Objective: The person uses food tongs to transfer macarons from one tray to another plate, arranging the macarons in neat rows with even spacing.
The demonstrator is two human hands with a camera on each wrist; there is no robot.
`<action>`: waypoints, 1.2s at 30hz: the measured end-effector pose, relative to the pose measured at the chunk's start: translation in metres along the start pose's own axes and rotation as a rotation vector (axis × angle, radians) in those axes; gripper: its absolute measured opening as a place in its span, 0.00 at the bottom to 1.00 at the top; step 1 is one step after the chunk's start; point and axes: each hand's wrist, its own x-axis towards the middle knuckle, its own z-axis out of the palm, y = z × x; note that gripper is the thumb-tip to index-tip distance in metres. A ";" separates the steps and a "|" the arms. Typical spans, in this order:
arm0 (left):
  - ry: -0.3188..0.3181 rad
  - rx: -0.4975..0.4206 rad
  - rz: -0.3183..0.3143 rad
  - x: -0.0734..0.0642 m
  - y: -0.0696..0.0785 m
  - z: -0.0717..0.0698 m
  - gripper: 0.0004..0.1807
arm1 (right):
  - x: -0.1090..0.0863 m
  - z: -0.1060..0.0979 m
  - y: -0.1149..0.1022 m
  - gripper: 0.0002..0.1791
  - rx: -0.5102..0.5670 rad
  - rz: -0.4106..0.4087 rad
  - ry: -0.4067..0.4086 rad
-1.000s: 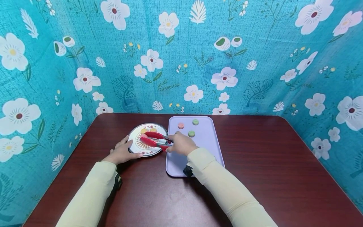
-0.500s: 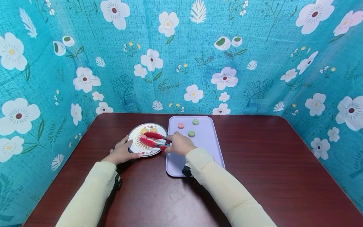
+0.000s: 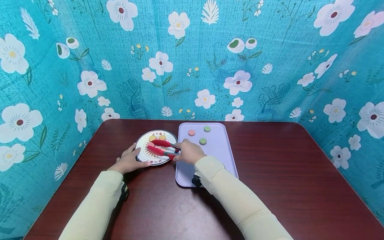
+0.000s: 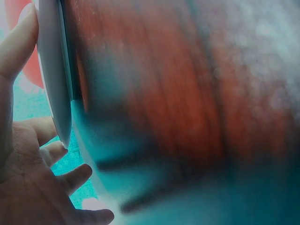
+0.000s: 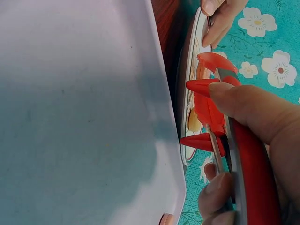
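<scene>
In the head view, my left hand (image 3: 128, 160) holds the left rim of a white patterned plate (image 3: 141, 149). The left wrist view shows the thumb against the plate (image 4: 54, 70), with the other fingers spread by its edge. My right hand (image 3: 189, 152) grips red-and-metal tongs (image 3: 157, 151), their tips low over the plate. Something pink shows at the tips, mostly hidden by them. Two yellow round cookies (image 3: 162, 137) lie on the plate's far part. In the right wrist view, my right hand (image 5: 262, 110) has thumb and fingers around the tongs (image 5: 255, 173).
A lilac tray (image 3: 222, 146) lies right beside the plate, under my right forearm. On its far part sit a pink cookie (image 3: 191, 132) and two green cookies (image 3: 203, 141). The dark red-brown table (image 3: 270, 156) extends to the right. A floral teal curtain (image 3: 192, 60) hangs behind.
My right hand and the tongs have shifted very slightly left over the plate. The left hand, plate, tray and tray cookies stay where they were.
</scene>
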 end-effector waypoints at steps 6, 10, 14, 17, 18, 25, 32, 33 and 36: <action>-0.002 -0.007 -0.005 0.000 0.001 -0.001 0.58 | 0.001 -0.001 -0.002 0.34 -0.010 -0.001 -0.006; -0.001 -0.005 -0.003 0.000 0.000 0.000 0.58 | 0.001 0.000 -0.003 0.34 -0.020 -0.001 -0.004; 0.001 -0.008 -0.002 0.000 0.000 0.000 0.59 | 0.003 0.001 -0.003 0.34 -0.037 -0.005 0.003; 0.000 -0.014 -0.004 -0.001 0.001 -0.001 0.59 | 0.003 0.001 -0.003 0.33 -0.044 -0.008 0.006; 0.000 -0.017 -0.004 -0.001 0.001 -0.001 0.59 | 0.003 0.001 -0.003 0.33 -0.046 -0.008 0.008; -0.003 -0.026 -0.009 -0.002 0.000 0.000 0.58 | 0.003 0.000 -0.006 0.34 -0.051 -0.001 0.010; -0.001 -0.018 -0.003 -0.001 0.000 0.000 0.59 | 0.005 0.001 -0.006 0.34 -0.076 -0.002 0.013; 0.000 -0.018 -0.001 -0.001 0.000 0.000 0.59 | 0.005 0.001 -0.007 0.34 -0.079 -0.002 0.015; -0.001 -0.018 0.001 -0.001 0.000 0.000 0.58 | 0.005 0.000 -0.007 0.34 -0.084 0.000 0.017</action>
